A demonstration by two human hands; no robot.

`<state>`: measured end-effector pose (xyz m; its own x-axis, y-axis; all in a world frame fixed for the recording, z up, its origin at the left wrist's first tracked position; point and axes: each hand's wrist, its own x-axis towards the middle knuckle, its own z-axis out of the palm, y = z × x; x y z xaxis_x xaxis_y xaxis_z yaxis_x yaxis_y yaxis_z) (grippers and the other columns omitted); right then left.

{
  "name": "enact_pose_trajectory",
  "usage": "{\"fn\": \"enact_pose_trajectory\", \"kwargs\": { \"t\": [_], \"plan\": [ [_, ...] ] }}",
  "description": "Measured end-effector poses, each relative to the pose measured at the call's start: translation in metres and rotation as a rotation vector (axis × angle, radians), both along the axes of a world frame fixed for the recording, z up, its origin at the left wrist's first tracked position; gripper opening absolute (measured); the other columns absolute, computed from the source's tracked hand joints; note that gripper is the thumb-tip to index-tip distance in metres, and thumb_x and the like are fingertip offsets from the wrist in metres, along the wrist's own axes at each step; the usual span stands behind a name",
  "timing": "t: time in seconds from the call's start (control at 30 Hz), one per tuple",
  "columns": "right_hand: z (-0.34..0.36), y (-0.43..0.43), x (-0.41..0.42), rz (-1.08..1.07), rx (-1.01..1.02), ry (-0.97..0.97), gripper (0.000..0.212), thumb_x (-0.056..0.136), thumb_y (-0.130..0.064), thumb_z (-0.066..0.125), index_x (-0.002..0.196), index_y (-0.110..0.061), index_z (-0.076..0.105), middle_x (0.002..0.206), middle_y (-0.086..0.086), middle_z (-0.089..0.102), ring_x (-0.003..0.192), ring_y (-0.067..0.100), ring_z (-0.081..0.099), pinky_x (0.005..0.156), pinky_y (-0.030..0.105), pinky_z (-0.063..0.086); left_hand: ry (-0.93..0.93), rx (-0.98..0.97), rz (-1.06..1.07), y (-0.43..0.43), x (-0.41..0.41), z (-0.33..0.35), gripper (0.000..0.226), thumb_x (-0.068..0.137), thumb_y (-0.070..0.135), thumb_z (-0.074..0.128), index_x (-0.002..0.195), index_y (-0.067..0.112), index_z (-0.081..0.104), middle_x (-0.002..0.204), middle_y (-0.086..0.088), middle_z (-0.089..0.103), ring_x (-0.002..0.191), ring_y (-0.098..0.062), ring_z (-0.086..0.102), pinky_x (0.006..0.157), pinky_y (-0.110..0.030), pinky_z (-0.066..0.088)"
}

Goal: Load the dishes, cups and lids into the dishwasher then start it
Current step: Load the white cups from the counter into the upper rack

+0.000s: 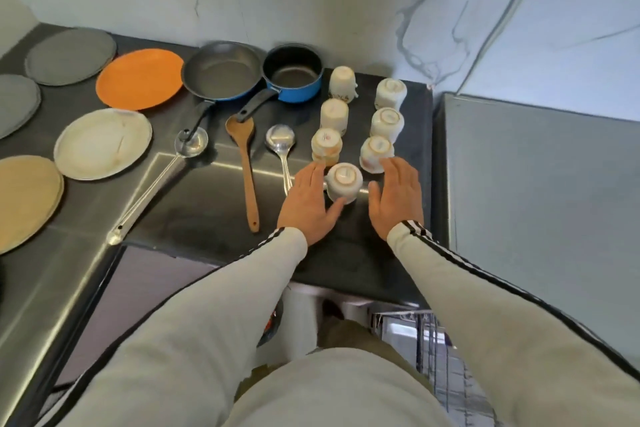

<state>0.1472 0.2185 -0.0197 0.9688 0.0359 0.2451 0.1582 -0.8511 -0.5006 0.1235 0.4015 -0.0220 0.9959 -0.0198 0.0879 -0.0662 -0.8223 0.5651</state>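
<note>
The nearest cup (344, 182) stands upside down on the counter (329, 253), at 6 o'clock of 6 other cups (334, 114). The left hand (308, 204) flanks it at 9 o'clock, the right hand (398, 198) at 3 o'clock, fingers (313, 173) straight, gripping nothing. Best close both evenly on its sides and lift straight up.

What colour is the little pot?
The pot is blue outside and black inside, seen in the head view.
</note>
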Motion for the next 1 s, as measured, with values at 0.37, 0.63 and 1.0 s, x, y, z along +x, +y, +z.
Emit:
{"fn": "enact_pose_trajectory", "kwargs": {
  "t": [0.37,0.63,1.0],
  "plan": [
    [-0.017,-0.016,0.08,-0.019,0.111,0.239,0.07,0.079,-0.047,0.074,0.135,-0.027,0.039,0.135,-0.002,0.049,0.123,0.02,0.051,0.095,0.039,0.049,0.196,-0.041,-0.052,-0.026,0.047,-0.003,0.089,0.079,0.056,0.074,0.148,0.018,0.033,0.148,-0.001,0.042,0.136,-0.018,0.038,0.115,-0.034,0.034],
    [-0.006,-0.007,0.062,-0.17,0.233,0.28,0.07,0.076,-0.047,0.079,0.132,-0.031,0.04,0.13,-0.005,0.056,0.117,0.021,0.057,0.095,0.039,0.047,0.25,0.023,-0.122,-0.019,0.044,0.008,0.09,0.078,0.047,0.078,0.15,0.02,0.032,0.148,0.0,0.042,0.135,-0.02,0.041,0.113,-0.038,0.037],
    [-0.002,-0.037,-0.165,-0.527,0.263,0.097,0.079,0.068,-0.027,0.081,0.134,-0.025,0.038,0.132,-0.003,0.042,0.111,0.021,0.052,0.087,0.038,0.052,0.194,0.017,-0.526,-0.055,-0.084,0.004,0.087,0.077,0.046,0.079,0.149,0.018,0.036,0.146,0.001,0.043,0.132,-0.019,0.041,0.11,-0.037,0.038]
  ]
}}
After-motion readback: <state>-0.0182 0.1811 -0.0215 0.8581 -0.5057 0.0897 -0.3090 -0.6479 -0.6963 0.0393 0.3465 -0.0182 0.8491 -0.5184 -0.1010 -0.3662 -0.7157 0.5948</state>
